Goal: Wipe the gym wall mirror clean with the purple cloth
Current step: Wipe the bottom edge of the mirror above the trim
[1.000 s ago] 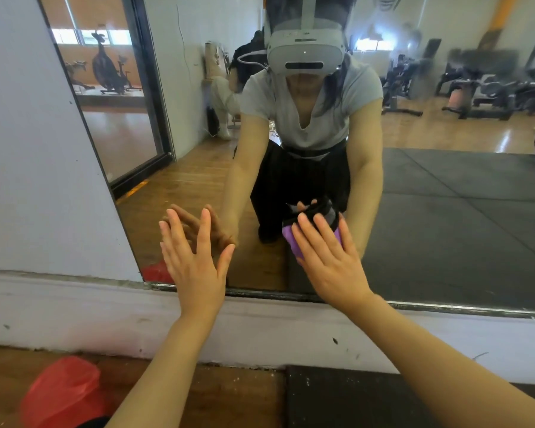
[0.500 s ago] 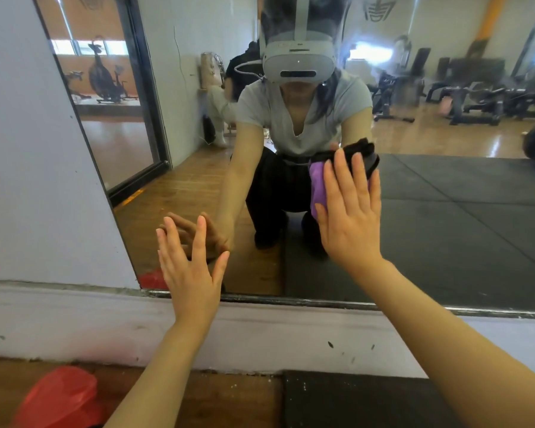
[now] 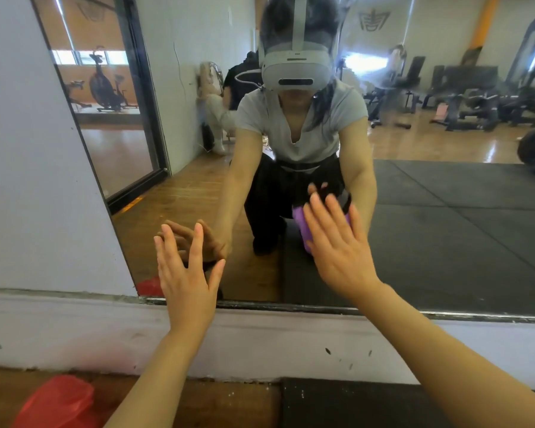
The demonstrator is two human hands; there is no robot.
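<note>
The wall mirror (image 3: 445,227) fills the upper view, its lower edge just above a white baseboard. My right hand (image 3: 337,245) lies flat with straight fingers, pressing the purple cloth (image 3: 300,227) against the glass low in the middle. Only a strip of the cloth shows past the hand's left side, with a dark part above the fingertips. My left hand (image 3: 187,270) rests flat and empty on the glass near the mirror's lower left corner, fingers spread.
A white baseboard (image 3: 74,332) runs under the mirror. A red plastic bag (image 3: 56,403) lies on the wooden floor at the lower left. A black floor mat (image 3: 352,403) starts at the lower right. The mirror reflects gym machines and a person behind.
My right hand went up the glass with the cloth, then came back down to a low spot near the middle. My left hand stayed pressed in place.
</note>
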